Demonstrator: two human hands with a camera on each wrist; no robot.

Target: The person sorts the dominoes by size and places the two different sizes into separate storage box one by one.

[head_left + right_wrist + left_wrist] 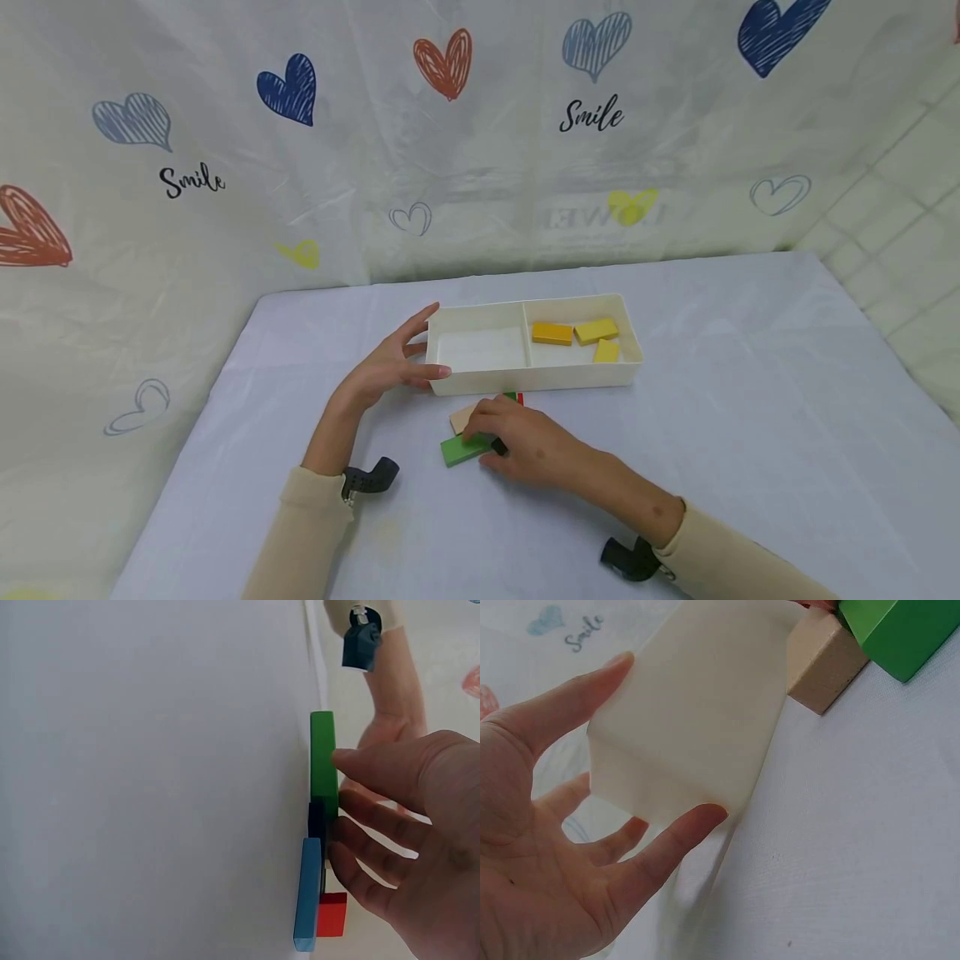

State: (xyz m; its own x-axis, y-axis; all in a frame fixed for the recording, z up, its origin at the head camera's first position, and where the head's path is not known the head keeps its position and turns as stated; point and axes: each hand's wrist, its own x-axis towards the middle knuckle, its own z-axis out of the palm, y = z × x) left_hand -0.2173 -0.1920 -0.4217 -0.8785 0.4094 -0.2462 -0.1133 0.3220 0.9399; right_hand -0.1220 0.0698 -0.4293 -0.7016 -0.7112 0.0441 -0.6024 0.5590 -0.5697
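Observation:
My left hand (pixel 384 367) grips the left end of a white two-compartment tray (pixel 525 381). In the left wrist view, the thumb and fingers spread around the tray's end wall (pixel 690 697). Over a small group of blocks in front of the tray is my right hand (pixel 528 440), fingers loosely bent. Its thumb tip is right at a green block (pixel 323 754) in the right wrist view, with the other fingertips close above the pile. Beside the green block lie a plain wooden block (pixel 461 419) and a dark block (pixel 499 447), partly covered by the hand.
Two yellow blocks (pixel 596 331) and an orange-yellow block (pixel 552 334) lie in the tray's right compartment. A light blue block (pixel 306 896) and a red block (pixel 331 915) are also in the pile. A white cloth (pixel 750 433) covers the table; a printed curtain (pixel 495 167) hangs behind.

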